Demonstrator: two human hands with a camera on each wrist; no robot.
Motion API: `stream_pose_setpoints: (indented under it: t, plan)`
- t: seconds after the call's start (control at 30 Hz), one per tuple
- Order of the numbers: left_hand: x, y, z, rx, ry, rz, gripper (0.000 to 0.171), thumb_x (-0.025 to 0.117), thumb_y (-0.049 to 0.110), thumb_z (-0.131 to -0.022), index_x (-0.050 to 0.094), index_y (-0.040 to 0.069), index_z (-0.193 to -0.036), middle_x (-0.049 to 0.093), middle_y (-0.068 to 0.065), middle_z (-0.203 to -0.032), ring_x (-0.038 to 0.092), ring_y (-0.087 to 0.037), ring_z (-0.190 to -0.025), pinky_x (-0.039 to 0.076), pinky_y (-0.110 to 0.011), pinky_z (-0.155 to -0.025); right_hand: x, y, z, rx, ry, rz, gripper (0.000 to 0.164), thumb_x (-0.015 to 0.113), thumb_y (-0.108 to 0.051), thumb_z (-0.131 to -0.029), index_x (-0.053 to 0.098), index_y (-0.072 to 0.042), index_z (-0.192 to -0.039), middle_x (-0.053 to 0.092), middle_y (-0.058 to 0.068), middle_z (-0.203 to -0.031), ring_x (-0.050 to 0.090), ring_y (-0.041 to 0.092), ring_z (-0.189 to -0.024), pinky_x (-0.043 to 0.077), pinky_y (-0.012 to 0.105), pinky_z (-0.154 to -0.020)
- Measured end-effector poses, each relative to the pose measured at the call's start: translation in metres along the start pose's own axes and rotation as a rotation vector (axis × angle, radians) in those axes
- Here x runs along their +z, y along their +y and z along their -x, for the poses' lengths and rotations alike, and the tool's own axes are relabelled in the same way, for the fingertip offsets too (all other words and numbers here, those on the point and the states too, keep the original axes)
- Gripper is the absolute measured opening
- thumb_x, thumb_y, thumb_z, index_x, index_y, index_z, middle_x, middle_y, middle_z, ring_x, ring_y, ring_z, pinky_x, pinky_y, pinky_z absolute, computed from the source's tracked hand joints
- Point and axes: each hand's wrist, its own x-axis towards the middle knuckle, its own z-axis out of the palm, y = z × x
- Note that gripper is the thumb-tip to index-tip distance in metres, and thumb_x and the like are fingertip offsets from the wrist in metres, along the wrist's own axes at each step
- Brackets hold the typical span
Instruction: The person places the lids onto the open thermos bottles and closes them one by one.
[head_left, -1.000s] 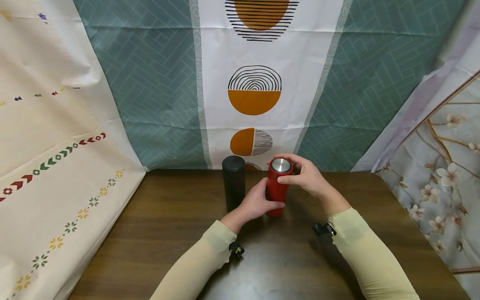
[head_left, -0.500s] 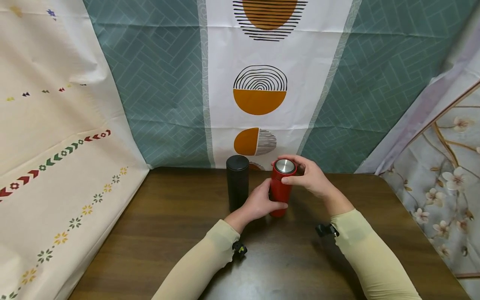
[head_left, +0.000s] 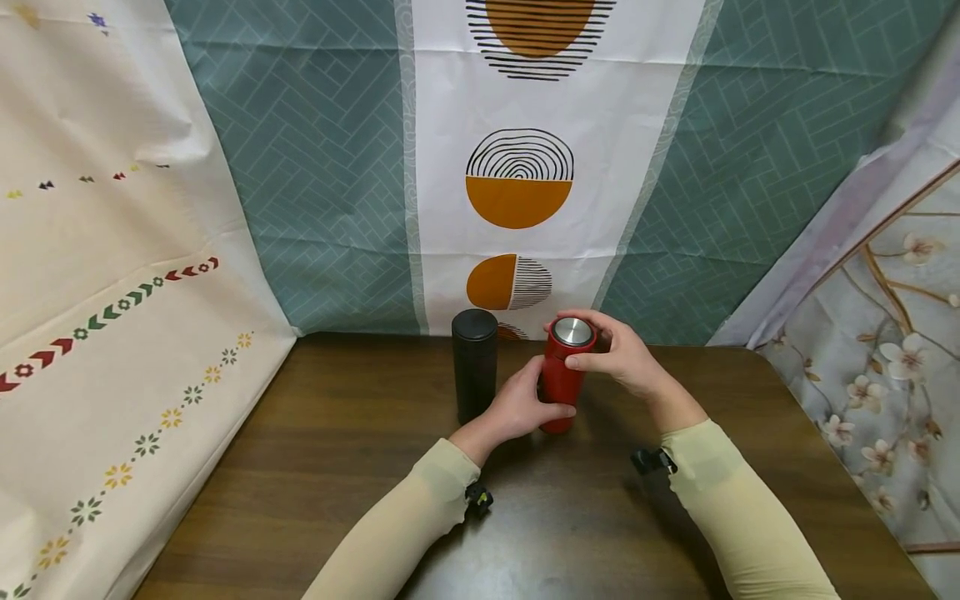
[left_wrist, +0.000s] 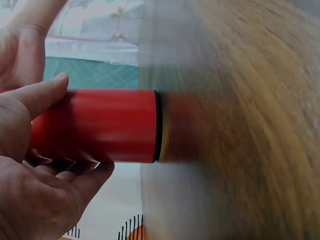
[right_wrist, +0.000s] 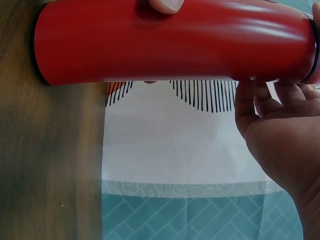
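Note:
A red vacuum flask [head_left: 558, 385] with a brushed-steel disc [head_left: 573, 332] on its lid stands nearly upright at the table's far side, its top leaning slightly right. My left hand [head_left: 517, 403] grips its lower body, thumb across the front. Around the lid end, my right hand [head_left: 624, 357] curls with thumb in front and fingers behind. In the left wrist view the flask's black base ring [left_wrist: 159, 126] sits right at the tabletop. The right wrist view shows the right fingertips against the upper part of the flask [right_wrist: 150, 45]. Part of the body is hidden by both hands.
A black flask [head_left: 474, 367] stands upright just left of the red one, close to my left hand. The brown wooden table [head_left: 337, 467] ends behind them at a hanging teal and white cloth [head_left: 330, 200]. Patterned cloths hang left and right.
The head view has shifted a little. The red flask's top has tipped very slightly to the right, and both hands keep the same hold on it.

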Motion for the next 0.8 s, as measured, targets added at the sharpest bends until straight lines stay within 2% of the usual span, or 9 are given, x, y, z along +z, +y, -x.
stream_pose_setpoints:
  t: [0.27,0.47,0.63,0.7,0.73,0.8]
  plan:
    - [0.002,-0.001,0.004,-0.046,0.002,-0.006,0.094,0.095,0.038,-0.091,0.041,0.016,-0.165,0.061,-0.004,-0.156,0.063,-0.026,-0.135,0.052,-0.054,-0.117,-0.001,0.001,-0.001,-0.02,-0.014,-0.029,0.062,0.077,0.001,-0.097,0.057,-0.003,-0.156,0.068,0.013,-0.151,0.065,0.031,-0.134,0.06,0.042,-0.107]
    - [0.002,0.005,0.014,-0.056,0.003,-0.085,0.101,0.094,0.041,-0.091,0.035,0.015,-0.17,0.057,-0.006,-0.162,0.061,-0.027,-0.141,0.051,-0.054,-0.119,-0.002,0.004,0.001,-0.045,-0.008,-0.039,0.065,0.074,0.004,-0.099,0.055,-0.007,-0.16,0.067,0.011,-0.154,0.065,0.027,-0.135,0.058,0.037,-0.109]
    - [-0.001,0.011,0.025,-0.065,-0.001,-0.158,0.105,0.092,0.044,-0.093,0.032,0.011,-0.172,0.051,-0.009,-0.167,0.058,-0.03,-0.145,0.05,-0.055,-0.12,-0.005,0.008,0.009,-0.018,0.059,0.036,0.073,0.074,0.001,-0.099,0.049,-0.009,-0.167,0.068,0.002,-0.152,0.066,0.022,-0.132,0.059,0.032,-0.106]
    - [-0.004,0.014,0.031,-0.059,-0.014,-0.178,0.105,0.091,0.047,-0.093,0.032,0.01,-0.173,0.051,-0.009,-0.168,0.058,-0.03,-0.145,0.051,-0.055,-0.119,-0.006,0.009,0.014,-0.005,0.086,0.095,0.075,0.075,-0.002,-0.099,0.047,-0.01,-0.168,0.067,0.003,-0.152,0.066,0.02,-0.132,0.058,0.029,-0.106]
    - [-0.005,0.016,0.034,-0.055,-0.022,-0.182,0.105,0.091,0.048,-0.093,0.032,0.01,-0.173,0.05,-0.009,-0.169,0.058,-0.03,-0.145,0.051,-0.055,-0.118,-0.007,0.01,0.016,0.003,0.092,0.116,0.076,0.075,-0.003,-0.1,0.046,-0.011,-0.169,0.065,0.005,-0.154,0.065,0.021,-0.134,0.058,0.03,-0.106]
    - [-0.009,0.018,0.042,-0.05,-0.038,-0.195,0.106,0.091,0.049,-0.093,0.033,0.01,-0.173,0.05,-0.009,-0.169,0.058,-0.029,-0.146,0.052,-0.055,-0.118,-0.008,0.011,0.022,0.008,0.096,0.169,0.077,0.076,-0.005,-0.1,0.044,-0.013,-0.17,0.061,0.009,-0.159,0.062,0.024,-0.139,0.055,0.038,-0.113]
